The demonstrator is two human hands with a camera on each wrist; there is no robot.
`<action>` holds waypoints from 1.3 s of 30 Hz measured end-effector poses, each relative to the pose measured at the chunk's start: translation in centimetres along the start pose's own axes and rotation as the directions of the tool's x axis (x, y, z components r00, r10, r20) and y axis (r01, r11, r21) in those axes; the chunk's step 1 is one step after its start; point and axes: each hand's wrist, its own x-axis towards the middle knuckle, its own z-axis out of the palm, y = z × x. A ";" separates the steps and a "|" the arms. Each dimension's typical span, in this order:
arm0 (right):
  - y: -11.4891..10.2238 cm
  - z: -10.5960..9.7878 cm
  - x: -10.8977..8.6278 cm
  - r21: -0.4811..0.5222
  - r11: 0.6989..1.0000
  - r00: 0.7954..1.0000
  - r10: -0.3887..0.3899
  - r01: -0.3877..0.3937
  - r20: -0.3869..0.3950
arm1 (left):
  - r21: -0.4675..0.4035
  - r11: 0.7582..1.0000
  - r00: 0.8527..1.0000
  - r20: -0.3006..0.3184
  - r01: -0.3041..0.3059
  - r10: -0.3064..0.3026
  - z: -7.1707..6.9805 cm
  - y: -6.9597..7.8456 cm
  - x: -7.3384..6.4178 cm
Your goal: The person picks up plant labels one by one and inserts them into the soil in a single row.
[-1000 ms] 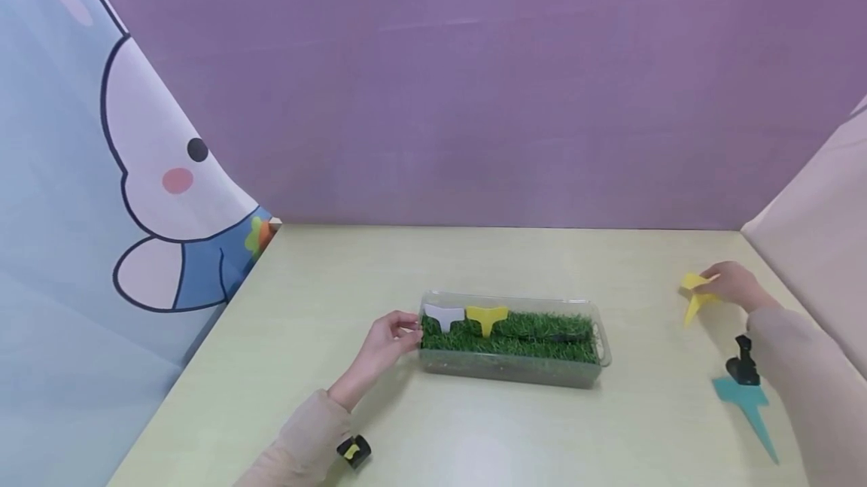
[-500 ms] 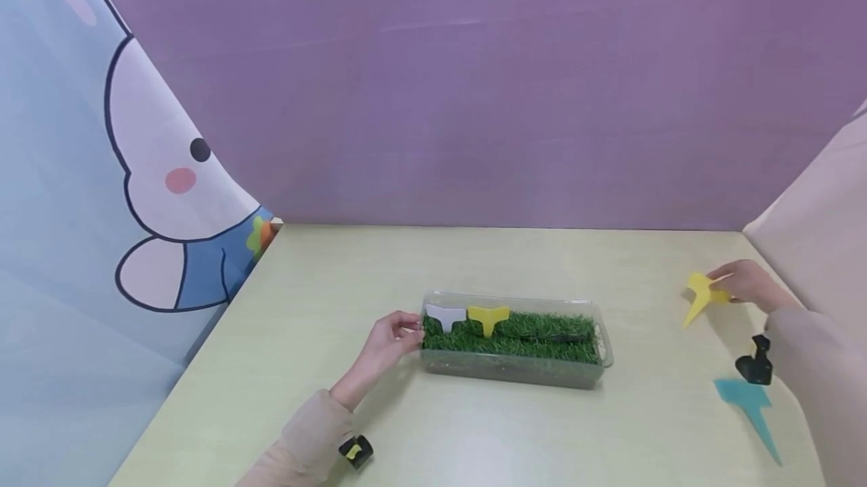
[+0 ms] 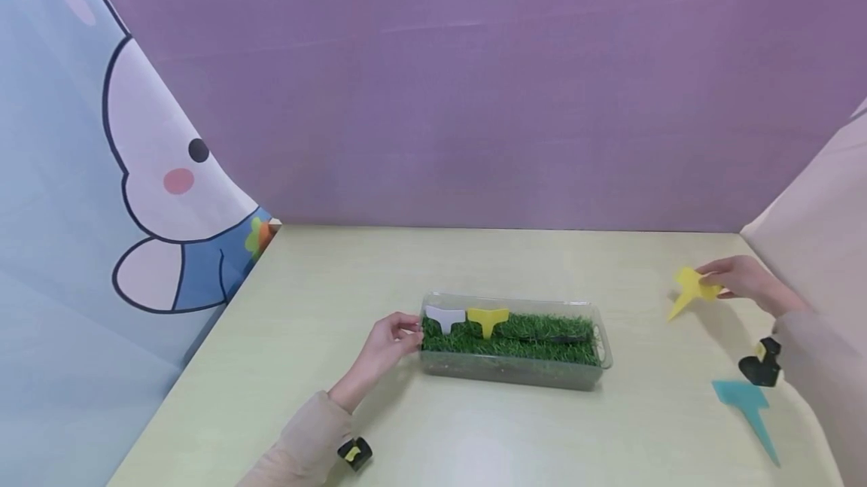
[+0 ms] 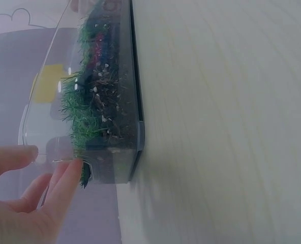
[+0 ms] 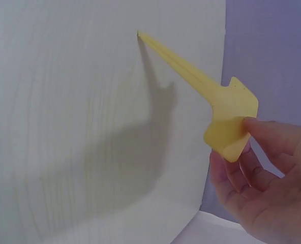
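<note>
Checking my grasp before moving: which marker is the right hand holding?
The yellow marker outside the clear tray, pinched at its head. The other yellow marker and the white marker stand in the tray's grass; the teal marker lies on the table.

Purple backdrop (image 3: 433,95); pale table (image 3: 325,269)

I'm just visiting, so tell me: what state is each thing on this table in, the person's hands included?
Left grip: holding the tray's end.
Right grip: pinching a yellow marker.
Held yellow marker: tilted, point down.
Clear tray: open-topped, on the table.
Green grass: filling the tray.
White marker: standing in the grass.
Other yellow marker: standing in the grass.
Teal marker: lying flat.
</note>
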 end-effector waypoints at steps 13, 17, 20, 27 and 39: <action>-1.4 0.5 -0.2 -0.028 0.998 0.997 -0.065 0.064 -0.030 | 0.019 1.000 1.000 -0.008 0.003 -0.003 0.0 -0.4 0.1; -2.0 0.9 -0.4 -0.030 0.996 0.995 -0.087 0.086 -0.057 | 0.022 1.000 1.000 -0.003 0.003 -0.003 0.1 -0.5 0.0; -2.5 1.2 -0.5 -0.025 0.993 0.991 -0.114 0.112 -0.076 | 0.023 1.000 1.000 0.000 0.004 -0.004 0.1 -0.6 0.0; -3.8 1.6 -0.7 -0.023 0.989 0.978 -0.149 0.147 -0.149 | 0.022 1.000 1.000 0.004 -0.012 0.012 0.1 -0.7 -0.1; -6.9 2.4 -1.1 0.026 0.981 0.964 -0.185 0.193 -0.193 | 0.023 1.000 1.000 0.000 -0.002 0.002 0.0 -0.7 -0.1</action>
